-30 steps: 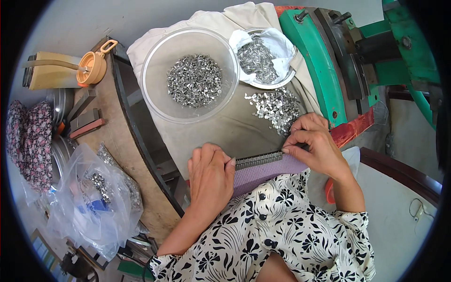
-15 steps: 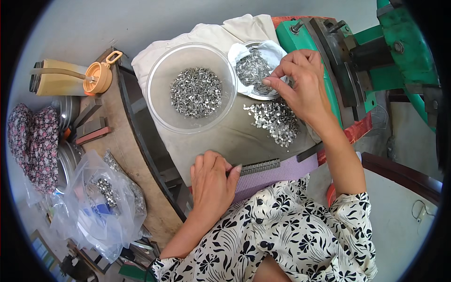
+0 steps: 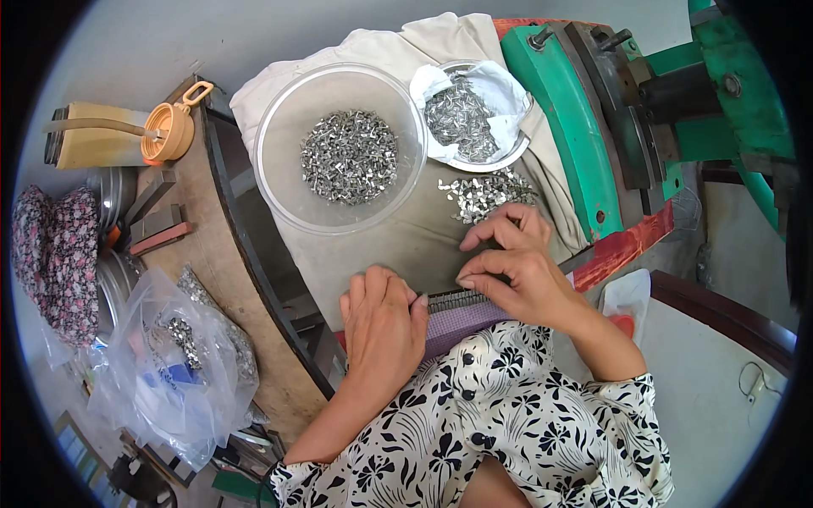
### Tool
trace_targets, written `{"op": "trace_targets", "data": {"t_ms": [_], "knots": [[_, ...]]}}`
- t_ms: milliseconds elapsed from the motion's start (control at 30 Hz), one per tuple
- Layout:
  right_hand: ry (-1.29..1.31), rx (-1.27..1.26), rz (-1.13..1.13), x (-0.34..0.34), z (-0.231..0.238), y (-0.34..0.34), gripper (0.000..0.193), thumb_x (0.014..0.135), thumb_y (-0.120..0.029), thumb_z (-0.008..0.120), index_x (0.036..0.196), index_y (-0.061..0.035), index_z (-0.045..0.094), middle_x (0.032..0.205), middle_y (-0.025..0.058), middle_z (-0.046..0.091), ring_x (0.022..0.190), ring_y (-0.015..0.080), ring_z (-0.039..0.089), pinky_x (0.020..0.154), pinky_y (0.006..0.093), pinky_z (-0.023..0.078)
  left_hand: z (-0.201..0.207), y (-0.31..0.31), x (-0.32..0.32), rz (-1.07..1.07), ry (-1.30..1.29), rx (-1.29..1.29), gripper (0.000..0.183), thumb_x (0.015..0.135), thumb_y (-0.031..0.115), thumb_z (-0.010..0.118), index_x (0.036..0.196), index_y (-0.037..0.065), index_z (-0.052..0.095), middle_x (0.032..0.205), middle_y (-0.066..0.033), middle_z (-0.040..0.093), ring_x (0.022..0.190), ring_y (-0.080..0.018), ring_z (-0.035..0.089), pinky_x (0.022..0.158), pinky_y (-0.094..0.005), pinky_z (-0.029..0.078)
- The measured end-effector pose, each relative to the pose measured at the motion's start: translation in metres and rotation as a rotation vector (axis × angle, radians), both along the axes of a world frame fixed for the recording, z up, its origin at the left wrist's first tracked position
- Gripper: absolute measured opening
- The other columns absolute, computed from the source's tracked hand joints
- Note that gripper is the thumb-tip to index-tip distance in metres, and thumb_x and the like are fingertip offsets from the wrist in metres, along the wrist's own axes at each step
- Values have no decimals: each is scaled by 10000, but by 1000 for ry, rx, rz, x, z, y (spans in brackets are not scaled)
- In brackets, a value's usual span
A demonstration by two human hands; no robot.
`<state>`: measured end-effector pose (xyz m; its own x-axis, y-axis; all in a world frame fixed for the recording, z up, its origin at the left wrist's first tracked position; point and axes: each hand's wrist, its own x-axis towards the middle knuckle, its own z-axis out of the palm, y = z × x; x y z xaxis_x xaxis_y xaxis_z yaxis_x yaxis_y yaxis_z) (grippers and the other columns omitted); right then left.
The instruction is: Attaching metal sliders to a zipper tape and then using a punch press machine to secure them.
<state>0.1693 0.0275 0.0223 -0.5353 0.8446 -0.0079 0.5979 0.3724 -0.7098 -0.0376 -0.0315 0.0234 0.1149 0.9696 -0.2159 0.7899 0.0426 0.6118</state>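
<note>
Narrow dark-grey toothed metal strip (image 3: 450,301): left hand (image 3: 378,322) lay at its left end, grasp unclear; right hand (image 3: 518,273) pinched thumb to forefinger beside it, contents indiscernible.

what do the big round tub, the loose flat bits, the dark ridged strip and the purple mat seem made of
Big round tub: likely smooth plastic, as its wall is translucent.
Loose flat bits: probably shiny metal, given silvery glints.
Dark ridged strip: perhaps metal, from its dull grey sheen; too small to confirm.
Purple mat: matte fabric or foam; its fine grid fits both.
</note>
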Motion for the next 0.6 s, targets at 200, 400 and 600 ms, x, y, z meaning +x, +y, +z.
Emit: {"op": "trace_targets", "data": {"t_ms": [200, 400, 600], "knots": [[-33, 0, 1, -3, -6, -8, 99, 730, -176, 806, 810, -139, 762, 1127, -17, 626, 1177, 288, 447, 1024, 458, 248, 0, -1, 0, 8, -11, 10, 114, 832, 59, 663, 852, 21, 558, 1010, -144, 539, 972, -333, 500, 826, -414, 352], [-50, 27, 0, -5, -6, -10, 101, 726, -189, 810, 800, -140, 760, 1142, -15, 623, 1194, 301, 440, 1026, 470, 244, -2, -3, -1, 20, -27, 28, 115, 824, 40, 658, 847, 22, 547, 1008, -145, 541, 967, -333, 504, 823, -411, 354], [-59, 72, -16, -6, -8, -15, 121, 711, -222, 818, 782, -145, 758, 1141, -16, 629, 1202, 316, 444, 1020, 484, 245, 0, 0, -7, 26, -36, 23, 112, 811, 47, 669, 871, 15, 581, 983, -130, 535, 956, -326, 513, 828, -411, 384]]}}
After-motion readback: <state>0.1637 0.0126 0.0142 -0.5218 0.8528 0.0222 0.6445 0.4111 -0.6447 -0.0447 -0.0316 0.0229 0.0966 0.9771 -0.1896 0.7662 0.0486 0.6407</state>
